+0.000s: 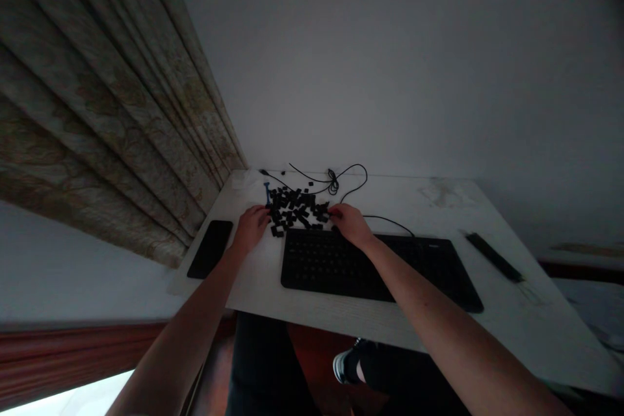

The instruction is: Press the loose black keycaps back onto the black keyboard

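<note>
A loose pile of small black keycaps (295, 207) lies on the white table behind a black keyboard (331, 266). At the pile's left edge is my left hand (251, 227), its fingers bent together against the keycaps; what they hold, if anything, is too dark to make out. My right hand (351, 223) reaches over the keyboard's back edge to the right side of the pile. Its thumb and fingers are pinched around what looks like a keycap. A small blue tool (267, 192) lies by the pile's back left corner.
A black phone (210, 249) lies left of my left forearm. Behind the pile runs a bundled black cable (333, 182). On the right of the table (507, 331) lies a long dark strip (494, 257). A wall closes off the back, and a patterned curtain (121, 91) hangs at left.
</note>
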### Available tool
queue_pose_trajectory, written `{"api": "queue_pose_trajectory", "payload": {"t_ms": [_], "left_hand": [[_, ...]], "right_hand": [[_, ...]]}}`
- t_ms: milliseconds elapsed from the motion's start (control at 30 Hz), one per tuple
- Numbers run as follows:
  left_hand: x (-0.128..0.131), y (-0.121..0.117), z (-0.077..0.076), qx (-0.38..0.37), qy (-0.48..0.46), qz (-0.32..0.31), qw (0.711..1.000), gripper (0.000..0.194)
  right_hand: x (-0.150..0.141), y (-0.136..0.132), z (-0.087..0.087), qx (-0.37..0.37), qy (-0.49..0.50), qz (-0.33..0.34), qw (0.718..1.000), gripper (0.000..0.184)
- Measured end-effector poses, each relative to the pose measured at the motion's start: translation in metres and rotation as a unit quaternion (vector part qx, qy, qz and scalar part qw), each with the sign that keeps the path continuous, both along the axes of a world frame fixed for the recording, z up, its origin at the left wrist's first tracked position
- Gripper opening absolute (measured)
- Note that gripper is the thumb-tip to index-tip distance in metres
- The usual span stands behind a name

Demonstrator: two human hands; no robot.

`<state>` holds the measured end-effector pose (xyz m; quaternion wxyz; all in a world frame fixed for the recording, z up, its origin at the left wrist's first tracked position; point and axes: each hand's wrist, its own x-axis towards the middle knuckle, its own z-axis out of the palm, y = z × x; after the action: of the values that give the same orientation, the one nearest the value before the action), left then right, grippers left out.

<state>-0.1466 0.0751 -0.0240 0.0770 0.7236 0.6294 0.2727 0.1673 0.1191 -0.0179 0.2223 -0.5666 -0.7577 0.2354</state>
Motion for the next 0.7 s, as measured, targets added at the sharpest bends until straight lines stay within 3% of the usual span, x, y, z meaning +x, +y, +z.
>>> {"api": "queue_pose_trajectory", "payload": {"t_ms": [200,400,700], "left_hand": [[-0.003,-0.001,0.001,-0.008,0.002,0.018,1.0,0.014],[-0.006,-0.006,0.006,-0.05,-0.035,0.0,0.998,0.013],[0.003,-0.001,0.005,-0.064,-0.082,0.029,0.994,0.009]], "right_hand": [[-0.004,0.006,-0.003,-0.018,0.042,-0.014,0.999,0.017],[-0.022,0.009,0.006,0.012,-0.027,-0.019,0.999,0.022],[-0.072,0.026,0.017,0.071,-0.104,0.13,0.983,0.037]]}}
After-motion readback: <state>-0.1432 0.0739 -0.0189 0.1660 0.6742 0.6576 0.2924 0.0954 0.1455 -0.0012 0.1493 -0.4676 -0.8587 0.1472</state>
